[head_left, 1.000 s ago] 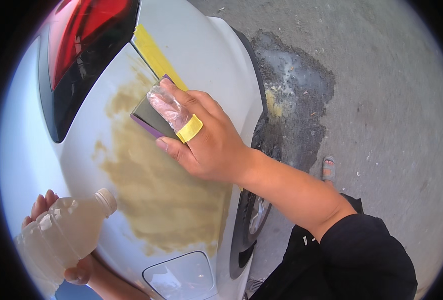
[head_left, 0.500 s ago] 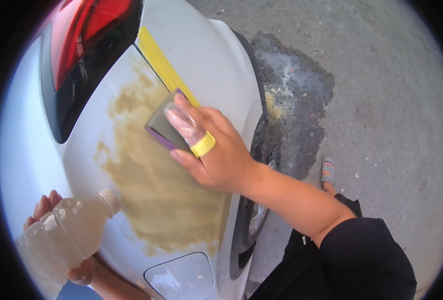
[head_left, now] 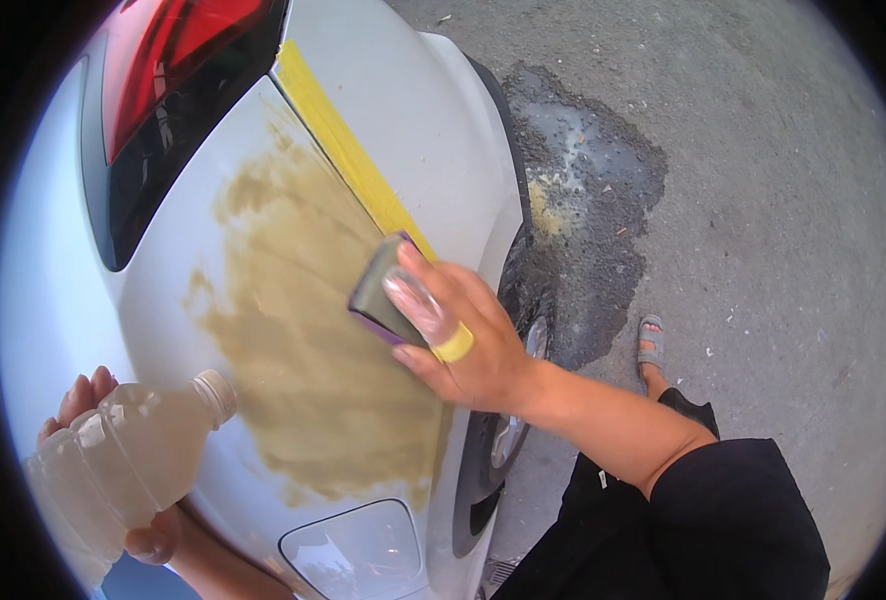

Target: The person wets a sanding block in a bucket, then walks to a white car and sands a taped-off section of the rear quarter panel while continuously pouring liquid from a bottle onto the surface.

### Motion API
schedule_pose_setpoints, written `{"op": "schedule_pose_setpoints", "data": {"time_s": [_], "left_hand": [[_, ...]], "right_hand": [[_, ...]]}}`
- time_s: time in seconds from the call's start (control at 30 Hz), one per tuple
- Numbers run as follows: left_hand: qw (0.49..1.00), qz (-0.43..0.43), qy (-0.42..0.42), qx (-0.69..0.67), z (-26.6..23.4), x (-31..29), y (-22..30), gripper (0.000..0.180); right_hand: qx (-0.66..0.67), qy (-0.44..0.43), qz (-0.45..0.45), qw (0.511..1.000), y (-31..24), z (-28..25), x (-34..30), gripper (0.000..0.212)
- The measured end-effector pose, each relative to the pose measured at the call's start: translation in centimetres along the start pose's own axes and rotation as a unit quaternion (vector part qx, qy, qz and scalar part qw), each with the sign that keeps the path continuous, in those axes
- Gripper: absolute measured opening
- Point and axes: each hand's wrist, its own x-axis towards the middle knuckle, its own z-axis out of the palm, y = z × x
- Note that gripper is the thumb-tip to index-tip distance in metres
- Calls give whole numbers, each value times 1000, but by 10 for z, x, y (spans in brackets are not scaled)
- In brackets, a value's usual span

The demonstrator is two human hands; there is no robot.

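Your right hand (head_left: 488,350) is clamped on the block (head_left: 373,290), thumb at its near edge, the film-wrapped finger across its top. The block sits over the right part of the tan patch (head_left: 303,340), its upper corner by the lower end of the tape (head_left: 348,140). Its longest visible edge slants from lower left to upper right; your hand hides the rest. Your left hand (head_left: 85,398) grips round the bottle (head_left: 128,455), whose long axis slants likewise, cap (head_left: 218,395) toward the patch.
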Motion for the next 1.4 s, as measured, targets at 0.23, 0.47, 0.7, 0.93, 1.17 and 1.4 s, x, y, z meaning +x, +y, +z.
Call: {"op": "schedule_pose_setpoints", "data": {"time_s": [0.23, 0.47, 0.7, 0.93, 1.17, 1.4], "left_hand": [[999, -14, -25, -23, -3, 11, 13, 119], [998, -22, -66, -11, -3, 14, 28, 119], [996, -21, -83, -3, -2, 18, 24, 116], [996, -16, -84, 4, -2, 17, 16, 113], [997, -11, -70, 17, -4, 18, 41, 117], [997, -19, -71, -3, 0, 18, 39, 121]], "right_hand": [[6, 24, -32, 999, 0, -5, 0, 65], [13, -13, -35, 999, -21, -11, -15, 68], [22, -2, -66, 998, -28, -12, 0, 74], [26, 5, -99, 995, -31, -4, -23, 87], [25, 2, -135, 991, -41, -13, 23, 84], [46, -7, -95, 994, -36, -17, -34, 86]]}}
